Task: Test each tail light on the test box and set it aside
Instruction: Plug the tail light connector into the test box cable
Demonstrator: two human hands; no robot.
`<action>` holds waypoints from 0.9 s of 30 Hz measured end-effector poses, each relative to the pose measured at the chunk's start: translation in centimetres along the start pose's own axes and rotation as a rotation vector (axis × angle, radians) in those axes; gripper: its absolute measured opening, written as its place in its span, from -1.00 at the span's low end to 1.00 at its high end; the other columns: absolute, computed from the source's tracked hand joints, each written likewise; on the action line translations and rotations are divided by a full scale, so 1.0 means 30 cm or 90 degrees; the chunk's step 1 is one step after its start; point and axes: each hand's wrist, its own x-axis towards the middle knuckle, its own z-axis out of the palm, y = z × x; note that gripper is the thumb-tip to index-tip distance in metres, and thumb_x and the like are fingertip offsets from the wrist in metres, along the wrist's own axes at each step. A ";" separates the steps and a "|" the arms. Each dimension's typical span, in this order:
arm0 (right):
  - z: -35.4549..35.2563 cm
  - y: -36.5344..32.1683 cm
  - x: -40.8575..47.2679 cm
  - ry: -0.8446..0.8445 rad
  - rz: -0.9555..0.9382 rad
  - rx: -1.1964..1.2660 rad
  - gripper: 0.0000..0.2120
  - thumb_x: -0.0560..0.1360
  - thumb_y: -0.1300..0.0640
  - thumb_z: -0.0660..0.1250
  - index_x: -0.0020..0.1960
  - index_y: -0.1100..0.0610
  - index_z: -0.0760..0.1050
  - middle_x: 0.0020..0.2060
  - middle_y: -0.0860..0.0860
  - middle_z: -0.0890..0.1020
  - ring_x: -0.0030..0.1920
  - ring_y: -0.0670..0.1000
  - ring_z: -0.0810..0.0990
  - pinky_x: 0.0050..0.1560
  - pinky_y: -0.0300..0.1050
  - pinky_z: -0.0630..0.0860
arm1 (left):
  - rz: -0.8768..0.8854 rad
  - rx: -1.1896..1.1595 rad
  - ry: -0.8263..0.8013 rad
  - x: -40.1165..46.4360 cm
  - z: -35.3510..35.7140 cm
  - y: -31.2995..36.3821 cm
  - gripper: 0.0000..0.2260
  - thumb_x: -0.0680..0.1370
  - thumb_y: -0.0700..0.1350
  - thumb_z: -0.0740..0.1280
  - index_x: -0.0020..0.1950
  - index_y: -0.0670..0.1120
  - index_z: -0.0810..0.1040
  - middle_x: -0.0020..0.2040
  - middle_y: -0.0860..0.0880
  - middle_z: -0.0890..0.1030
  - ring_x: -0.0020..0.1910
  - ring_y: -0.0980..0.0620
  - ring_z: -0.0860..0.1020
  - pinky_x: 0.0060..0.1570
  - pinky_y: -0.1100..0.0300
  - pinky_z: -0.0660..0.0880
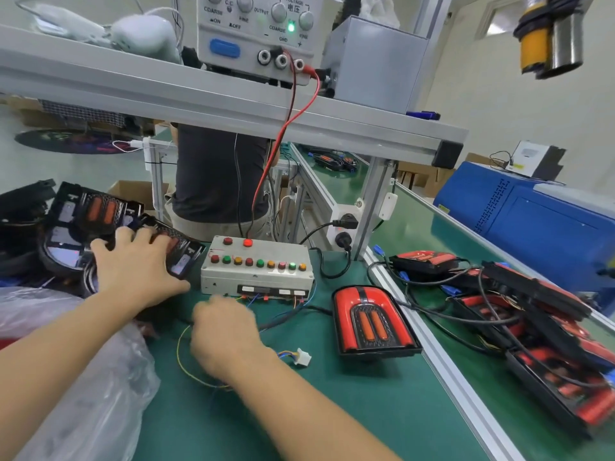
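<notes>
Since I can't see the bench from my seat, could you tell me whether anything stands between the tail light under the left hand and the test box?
Nothing visible does. The tail light under the left hand lies right beside the test box, at its left edge. The right hand works at the wires in front of the box.

One test box [256,266], one power supply [258,34], two hands, many tail lights.

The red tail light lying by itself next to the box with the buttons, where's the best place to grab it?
Probably by its two long sides, coming down from above. The red tail light lies flat, lens up, on the green mat, with bare mat on both sides. Avoid the far end: its black cable leaves there, toward the pile of lights. The test box sits clear of it, to the left.
</notes>
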 end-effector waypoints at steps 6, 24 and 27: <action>-0.201 0.202 -0.111 0.356 0.137 0.099 -0.78 0.54 0.00 0.09 -0.24 0.05 0.35 -0.27 0.02 0.52 -0.24 0.13 0.47 -0.25 -0.07 0.22 | -0.040 -0.040 -0.001 0.026 -0.003 -0.004 -0.22 0.17 0.45 0.37 0.31 0.14 0.44 0.38 0.01 0.39 0.27 -0.14 0.27 0.18 -0.12 0.27; -0.175 0.439 -0.346 0.469 0.106 0.565 -0.80 0.56 -0.05 0.22 -0.17 -0.12 0.58 -0.28 -0.14 0.55 -0.22 -0.19 0.50 -0.16 -0.42 0.36 | -0.127 -0.962 -0.574 -0.145 -0.223 0.261 -0.46 0.47 0.33 0.20 -0.03 -0.14 0.60 -0.42 0.00 0.46 -0.54 0.07 0.32 -0.51 0.28 0.20; -0.148 0.443 -0.371 0.370 0.061 0.490 -0.82 0.57 0.04 0.27 -0.18 -0.07 0.57 -0.23 -0.05 0.54 -0.16 -0.08 0.51 -0.09 -0.33 0.38 | -0.203 -1.289 -0.612 -0.151 -0.258 0.329 -0.72 0.55 0.09 0.25 -0.08 -0.14 0.49 -0.48 0.01 0.34 -0.64 0.15 0.18 -0.65 0.36 0.08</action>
